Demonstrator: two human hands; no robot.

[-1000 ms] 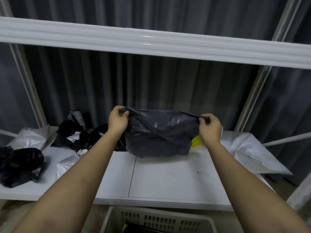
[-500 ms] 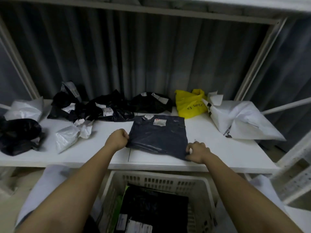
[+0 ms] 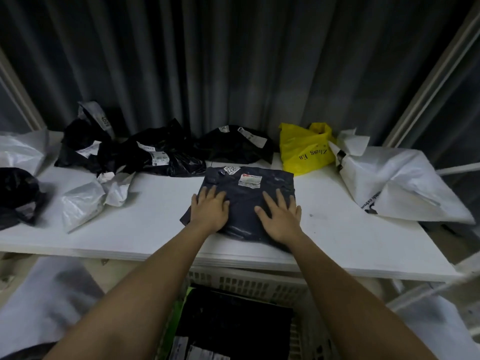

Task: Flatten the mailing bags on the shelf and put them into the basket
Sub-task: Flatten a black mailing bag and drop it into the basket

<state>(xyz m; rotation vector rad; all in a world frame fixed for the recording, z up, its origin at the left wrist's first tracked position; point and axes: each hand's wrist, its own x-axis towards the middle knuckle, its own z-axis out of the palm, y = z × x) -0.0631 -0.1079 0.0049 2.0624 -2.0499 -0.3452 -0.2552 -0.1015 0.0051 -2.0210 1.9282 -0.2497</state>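
both hands lie flat on a dark grey plastic mailing bag [image 3: 246, 201] that sits on the white flat shelf [image 3: 161, 216]. the left hand [image 3: 210, 210] has its fingers straight and close together, pressing down on the left side of the bag. the right hand [image 3: 281, 216] has its fingers spread wide and presses on the right side. neither hand grips anything. the near edge of the bag is hidden under the two wrists. a white paper label [image 3: 250, 181] sticks to the bag just past the fingertips, and its words are too small to read.

further past the hands, at the back of the shelf, lies a crumpled black plastic bag [image 3: 233, 148], and to its left a pile of crumpled black bags with white labels [image 3: 124, 152]. past the right hand stands a bright yellow plastic bag [image 3: 305, 150] with writing that is hard to read. far to the right of the right hand lies a big puffy white plastic bag [image 3: 397, 185]. left of the left hand is a small scrunched white bag [image 3: 88, 201]. at the far left, a black bag [image 3: 15, 196] and a white bag [image 3: 20, 149] are cut off by the picture edge.

below the arms, under the shelf, is a white plastic basket with holes [image 3: 249, 284]. something flat and black [image 3: 233, 323] lies inside it, blurry, partly hidden by the arms and cut off at the bottom.
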